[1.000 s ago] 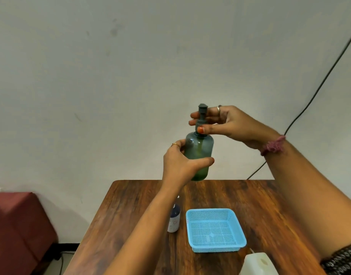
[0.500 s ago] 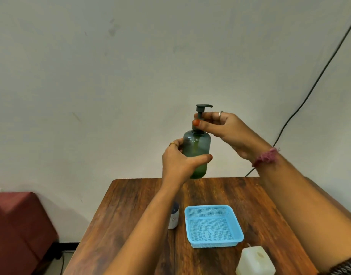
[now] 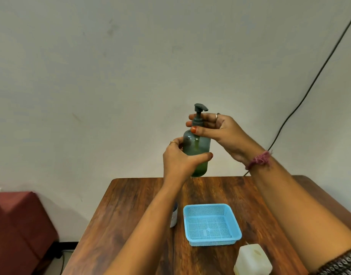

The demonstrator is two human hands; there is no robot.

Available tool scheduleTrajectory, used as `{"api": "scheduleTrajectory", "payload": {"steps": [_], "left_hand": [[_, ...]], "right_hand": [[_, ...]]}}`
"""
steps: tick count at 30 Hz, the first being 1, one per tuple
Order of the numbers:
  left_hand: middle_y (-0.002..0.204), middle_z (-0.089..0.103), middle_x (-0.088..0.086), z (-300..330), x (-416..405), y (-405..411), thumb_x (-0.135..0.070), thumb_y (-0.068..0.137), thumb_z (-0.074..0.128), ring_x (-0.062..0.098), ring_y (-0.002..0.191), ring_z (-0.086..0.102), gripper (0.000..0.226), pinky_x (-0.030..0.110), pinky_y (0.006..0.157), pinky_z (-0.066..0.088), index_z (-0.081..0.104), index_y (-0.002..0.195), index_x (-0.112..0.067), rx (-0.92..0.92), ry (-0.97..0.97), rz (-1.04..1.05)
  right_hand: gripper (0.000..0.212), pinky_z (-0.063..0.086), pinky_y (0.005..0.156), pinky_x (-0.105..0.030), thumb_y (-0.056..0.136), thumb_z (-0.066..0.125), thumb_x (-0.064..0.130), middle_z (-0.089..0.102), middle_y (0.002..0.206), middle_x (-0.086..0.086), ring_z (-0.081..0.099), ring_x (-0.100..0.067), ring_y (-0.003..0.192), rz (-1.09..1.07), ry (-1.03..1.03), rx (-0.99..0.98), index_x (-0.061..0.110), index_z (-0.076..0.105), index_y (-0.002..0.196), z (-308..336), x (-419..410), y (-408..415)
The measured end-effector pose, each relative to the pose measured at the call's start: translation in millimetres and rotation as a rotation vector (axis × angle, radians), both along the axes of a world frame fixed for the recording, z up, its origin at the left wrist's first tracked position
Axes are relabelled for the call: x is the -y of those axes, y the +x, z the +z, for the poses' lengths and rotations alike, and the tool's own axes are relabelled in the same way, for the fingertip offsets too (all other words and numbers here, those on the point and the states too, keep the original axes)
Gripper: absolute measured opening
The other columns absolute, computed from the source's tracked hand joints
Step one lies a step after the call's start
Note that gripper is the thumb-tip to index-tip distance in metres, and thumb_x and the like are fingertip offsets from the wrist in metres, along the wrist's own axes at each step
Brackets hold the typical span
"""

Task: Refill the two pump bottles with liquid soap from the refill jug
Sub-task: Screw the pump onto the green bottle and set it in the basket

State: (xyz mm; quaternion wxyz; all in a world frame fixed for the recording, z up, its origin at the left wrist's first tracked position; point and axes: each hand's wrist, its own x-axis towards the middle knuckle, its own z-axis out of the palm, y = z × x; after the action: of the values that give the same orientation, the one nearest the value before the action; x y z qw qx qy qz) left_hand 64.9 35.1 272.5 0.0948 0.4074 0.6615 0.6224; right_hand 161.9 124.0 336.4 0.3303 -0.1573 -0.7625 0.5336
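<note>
Now, desk point(image 3: 131, 205): carrying the blue mesh tray point(image 3: 211, 225) and refill jug point(image 3: 252, 259), untouched.
Green pump bottle point(image 3: 197, 153): being held above the desk's far edge.
Left hand point(image 3: 180, 157): gripping its body.
Right hand point(image 3: 216, 130): pinching the collar.
Pump head point(image 3: 200, 107): having swung right, so unscrewing is progressing.

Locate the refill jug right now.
In the head view, the refill jug sits at the table's near edge, bottom right, just in front of the blue basket, untouched by either hand.
</note>
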Motion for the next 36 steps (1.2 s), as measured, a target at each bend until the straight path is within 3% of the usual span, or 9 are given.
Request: {"api": "scheduleTrajectory", "payload": {"steps": [3, 6, 11, 16, 20, 26, 29, 32, 36], "left_hand": [[0.112, 0.052, -0.008, -2, -1, 2, -0.032, 0.061, 0.086, 0.009, 0.099, 0.052, 0.080, 0.007, 0.066, 0.041, 0.048, 0.130, -0.015, -0.012, -0.002, 0.018], [0.117, 0.054, -0.005, -3, -3, 3, -0.032, 0.061, 0.086, 0.010, 0.101, 0.053, 0.080, 0.006, 0.066, 0.041, 0.048, 0.130, -0.015, -0.005, -0.005, 0.009], [0.111, 0.051, -0.008, -2, -6, 4, -0.031, 0.061, 0.086, 0.009, 0.098, 0.052, 0.081, 0.008, 0.066, 0.041, 0.048, 0.130, -0.014, 0.003, -0.006, 0.000], [0.110, 0.051, -0.009, -5, -8, 6, -0.032, 0.060, 0.086, 0.009, 0.098, 0.052, 0.080, 0.008, 0.067, 0.041, 0.049, 0.129, -0.014, -0.004, -0.014, 0.011], [0.111, 0.050, -0.008, -5, -8, 6, -0.032, 0.060, 0.086, 0.011, 0.098, 0.052, 0.080, 0.009, 0.066, 0.042, 0.048, 0.129, -0.014, 0.000, -0.029, 0.004], [0.117, 0.053, -0.005, -7, -10, 9, -0.032, 0.061, 0.086, 0.009, 0.101, 0.051, 0.080, 0.009, 0.069, 0.041, 0.048, 0.129, -0.014, -0.008, -0.032, 0.007], [0.121, 0.055, -0.002, -10, -9, 10, -0.032, 0.061, 0.086, 0.011, 0.102, 0.053, 0.081, 0.014, 0.074, 0.046, 0.048, 0.130, -0.014, 0.014, -0.041, -0.003], [0.123, 0.057, 0.001, -11, -8, 8, -0.031, 0.060, 0.087, 0.015, 0.104, 0.056, 0.081, 0.023, 0.081, 0.052, 0.048, 0.130, -0.013, 0.033, -0.061, -0.032], [0.123, 0.059, 0.002, -15, -9, 4, -0.033, 0.059, 0.087, 0.017, 0.106, 0.058, 0.084, 0.026, 0.083, 0.054, 0.050, 0.130, -0.012, 0.058, -0.071, -0.055]], "right_hand": [[0.056, 0.054, 0.087, -0.026, 0.068, 0.084, 0.026, 0.068, 0.105, 0.000, 0.065, -0.013, 0.098, -0.225, 0.044, -0.012, 0.010, 0.059, 0.115, -4, 7, -11], [0.078, 0.051, 0.095, -0.028, 0.061, 0.082, 0.038, 0.063, 0.116, 0.000, 0.061, -0.012, 0.108, -0.116, -0.045, 0.052, 0.011, 0.051, 0.127, -1, 4, -8], [0.036, 0.053, 0.091, -0.025, 0.081, 0.071, 0.010, 0.071, 0.110, -0.004, 0.067, -0.013, 0.104, 0.014, -0.079, -0.030, 0.009, 0.063, 0.117, 0, -3, 0], [0.067, 0.053, 0.090, -0.029, 0.062, 0.083, 0.031, 0.064, 0.112, -0.005, 0.063, -0.017, 0.105, -0.113, -0.093, -0.006, 0.009, 0.055, 0.118, -5, -3, -13], [0.039, 0.050, 0.096, -0.026, 0.084, 0.066, 0.008, 0.068, 0.117, -0.008, 0.064, -0.016, 0.111, 0.159, -0.134, 0.043, 0.003, 0.059, 0.122, 6, -17, 5], [0.050, 0.055, 0.082, -0.026, 0.063, 0.087, 0.028, 0.065, 0.099, 0.000, 0.064, -0.012, 0.093, -0.277, 0.013, 0.001, 0.015, 0.058, 0.102, -7, 0, -17], [0.061, 0.053, 0.087, -0.026, 0.067, 0.081, 0.028, 0.065, 0.110, -0.003, 0.063, -0.018, 0.105, -0.060, -0.137, 0.067, 0.009, 0.055, 0.119, -5, -9, -8], [0.037, 0.053, 0.089, -0.023, 0.086, 0.062, 0.013, 0.068, 0.117, -0.007, 0.064, -0.017, 0.110, 0.174, -0.167, 0.093, 0.005, 0.058, 0.122, -4, -17, 8], [0.035, 0.052, 0.094, -0.027, 0.080, 0.069, 0.019, 0.072, 0.110, -0.005, 0.067, -0.013, 0.105, 0.072, -0.031, 0.068, 0.009, 0.065, 0.114, -10, -11, 5]]}}
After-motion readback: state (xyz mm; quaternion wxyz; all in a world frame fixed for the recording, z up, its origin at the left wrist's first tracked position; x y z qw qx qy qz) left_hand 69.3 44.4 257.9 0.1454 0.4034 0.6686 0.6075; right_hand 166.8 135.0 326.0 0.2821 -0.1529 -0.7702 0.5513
